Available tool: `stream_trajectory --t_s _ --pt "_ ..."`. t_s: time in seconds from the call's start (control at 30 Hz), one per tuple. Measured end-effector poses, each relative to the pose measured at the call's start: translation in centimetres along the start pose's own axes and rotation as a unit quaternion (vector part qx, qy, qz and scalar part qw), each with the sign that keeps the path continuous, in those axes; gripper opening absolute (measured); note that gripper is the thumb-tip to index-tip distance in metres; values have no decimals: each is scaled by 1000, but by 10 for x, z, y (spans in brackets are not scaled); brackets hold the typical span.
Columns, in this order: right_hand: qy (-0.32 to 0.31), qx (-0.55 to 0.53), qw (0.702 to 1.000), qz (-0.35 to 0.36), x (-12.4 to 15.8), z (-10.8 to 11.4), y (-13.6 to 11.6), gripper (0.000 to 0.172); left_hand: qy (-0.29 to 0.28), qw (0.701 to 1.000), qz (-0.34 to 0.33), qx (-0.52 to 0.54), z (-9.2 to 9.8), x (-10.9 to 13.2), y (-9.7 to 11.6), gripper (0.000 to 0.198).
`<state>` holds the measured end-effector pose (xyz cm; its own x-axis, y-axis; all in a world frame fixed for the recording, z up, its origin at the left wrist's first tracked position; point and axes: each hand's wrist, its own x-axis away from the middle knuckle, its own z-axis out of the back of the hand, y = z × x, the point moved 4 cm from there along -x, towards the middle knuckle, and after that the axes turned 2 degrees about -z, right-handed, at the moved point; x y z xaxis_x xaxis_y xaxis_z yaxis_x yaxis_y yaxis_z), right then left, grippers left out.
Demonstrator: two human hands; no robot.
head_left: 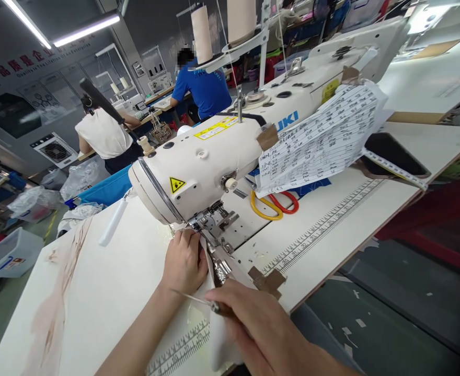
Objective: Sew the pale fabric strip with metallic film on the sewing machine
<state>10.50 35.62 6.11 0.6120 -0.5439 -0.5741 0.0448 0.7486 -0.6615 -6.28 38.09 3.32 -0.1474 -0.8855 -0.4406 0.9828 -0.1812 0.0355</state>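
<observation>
Long white tube lights (87, 31) shine at far left; a bright white lamp (428, 21) glares at far right, whitening the smooth pale surface (418, 83) beneath. The dark green floor (349, 312) at near right is dim. Wide-angle distortion stretches the edges; far details soften.

A worker's left hand (185, 261) and right hand (255, 310) show bare, as do both forearms (141, 326), with dim grey-blue cloth (319, 328), perhaps a trouser leg, visible below.
</observation>
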Motion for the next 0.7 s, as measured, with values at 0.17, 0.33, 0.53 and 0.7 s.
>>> stream_trajectory --t_s 0.17,0.33,0.53,0.7 --pt "8 32 999 -43 6 1 -18 35 -52 997 27 -44 -3 -12 -2 21" --pt "-22 93 990 -99 13 7 19 23 31 974 161 159 -4 -2 -27 18" --pt "-109 254 950 -144 -3 0 62 22 32 941 192 276 -9 2 -42 17" --pt "-134 265 945 -134 -18 -11 60 21 31 930 214 297 -10 0 -41 21"
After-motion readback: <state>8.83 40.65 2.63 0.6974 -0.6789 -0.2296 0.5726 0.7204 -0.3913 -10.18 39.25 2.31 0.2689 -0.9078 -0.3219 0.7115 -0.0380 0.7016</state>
